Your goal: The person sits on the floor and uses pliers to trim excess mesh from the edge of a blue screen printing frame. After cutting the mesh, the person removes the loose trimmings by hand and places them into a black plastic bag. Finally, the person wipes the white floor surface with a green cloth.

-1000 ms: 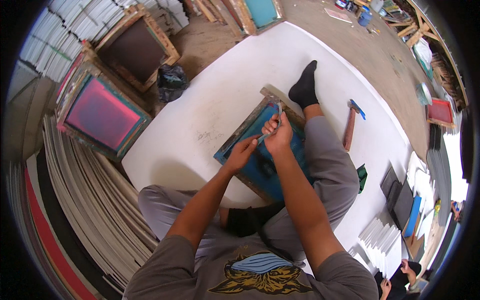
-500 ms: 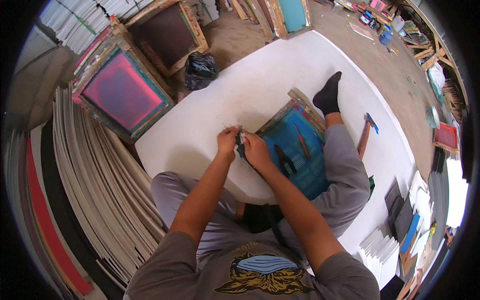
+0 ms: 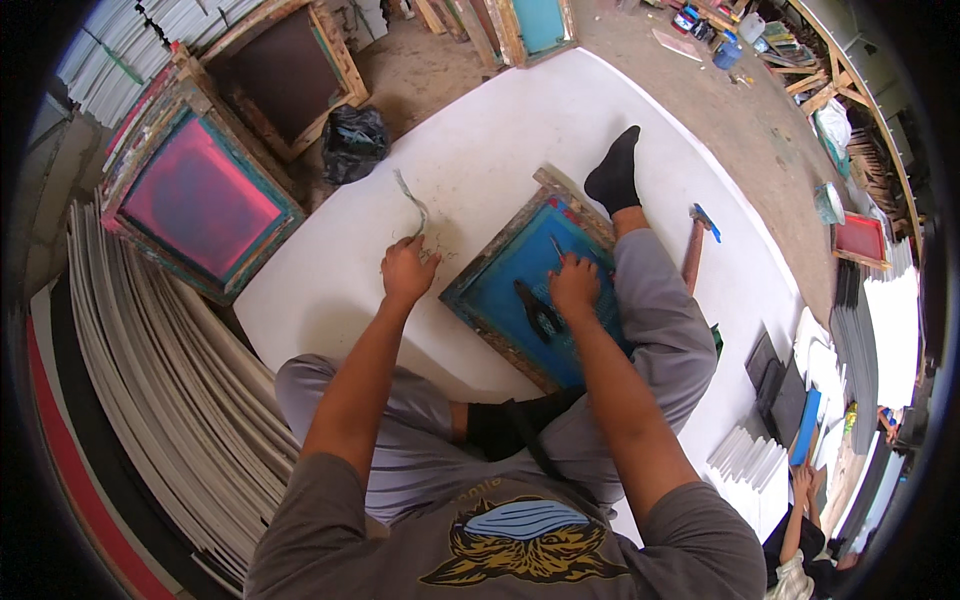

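My left hand [image 3: 406, 268] is pinched on the end of a thin grey-green strand [image 3: 418, 208], which stretches away over the white sheet [image 3: 500, 130]. Fine scraps of thread lie beside it. My right hand [image 3: 576, 285] reaches over a wooden screen frame [image 3: 490, 262] with blue mesh. Its fingers close around a slim tool [image 3: 557, 244] with reddish parts; the hand hides most of it. Just left of that hand, a black-handled tool that looks like pliers [image 3: 537, 310] lies on the mesh.
A hammer [image 3: 692, 262] lies beyond my right knee. At the left stand a pink-mesh screen [image 3: 205, 195] and stacked sheets [image 3: 170, 370]. A black plastic bag [image 3: 355, 145] sits at the sheet's far edge. Another person's arms [image 3: 797, 510] show at the lower right.
My hands were together over a dark piece; now they are apart. The right has moved onto the slim tool on the mesh. A strand now extends from my left hand. The view has shifted.
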`<state>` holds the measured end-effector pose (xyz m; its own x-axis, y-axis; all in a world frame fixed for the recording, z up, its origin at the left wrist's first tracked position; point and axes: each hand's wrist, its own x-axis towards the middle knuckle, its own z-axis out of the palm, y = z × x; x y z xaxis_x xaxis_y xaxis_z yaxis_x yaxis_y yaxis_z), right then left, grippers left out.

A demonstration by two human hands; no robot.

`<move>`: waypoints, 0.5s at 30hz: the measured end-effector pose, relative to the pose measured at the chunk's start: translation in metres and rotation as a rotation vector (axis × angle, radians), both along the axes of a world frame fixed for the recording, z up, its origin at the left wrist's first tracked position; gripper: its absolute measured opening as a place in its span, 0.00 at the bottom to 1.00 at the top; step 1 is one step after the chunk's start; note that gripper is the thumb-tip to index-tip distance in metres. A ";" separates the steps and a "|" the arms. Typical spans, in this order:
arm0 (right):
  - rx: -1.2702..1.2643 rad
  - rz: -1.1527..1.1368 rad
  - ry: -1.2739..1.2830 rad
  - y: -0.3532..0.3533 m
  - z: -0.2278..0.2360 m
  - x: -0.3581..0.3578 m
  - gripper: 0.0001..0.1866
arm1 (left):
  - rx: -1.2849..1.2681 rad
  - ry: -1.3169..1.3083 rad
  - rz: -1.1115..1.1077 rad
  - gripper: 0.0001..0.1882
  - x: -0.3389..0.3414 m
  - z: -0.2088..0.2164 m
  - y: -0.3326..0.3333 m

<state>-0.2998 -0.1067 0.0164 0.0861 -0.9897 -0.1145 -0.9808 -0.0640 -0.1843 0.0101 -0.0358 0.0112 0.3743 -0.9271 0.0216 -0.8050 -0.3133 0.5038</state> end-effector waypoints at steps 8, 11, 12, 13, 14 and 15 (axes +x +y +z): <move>0.195 -0.094 0.080 0.006 -0.001 -0.030 0.23 | -0.012 -0.037 0.104 0.28 0.015 -0.020 0.045; 0.025 0.095 0.124 0.009 -0.001 -0.010 0.24 | 0.027 -0.143 0.056 0.28 0.042 -0.020 0.055; 0.002 0.230 0.077 0.010 0.003 0.004 0.24 | 0.036 -0.163 0.038 0.28 0.049 -0.017 0.054; -0.038 0.345 0.005 0.013 0.003 0.023 0.24 | 0.045 -0.183 0.019 0.28 0.057 -0.014 0.053; -0.076 0.459 -0.059 0.015 0.003 0.040 0.25 | 0.074 -0.172 0.022 0.28 0.060 -0.008 0.049; -0.134 0.550 -0.146 0.019 0.002 0.062 0.25 | 0.101 -0.161 0.021 0.27 0.062 0.000 0.043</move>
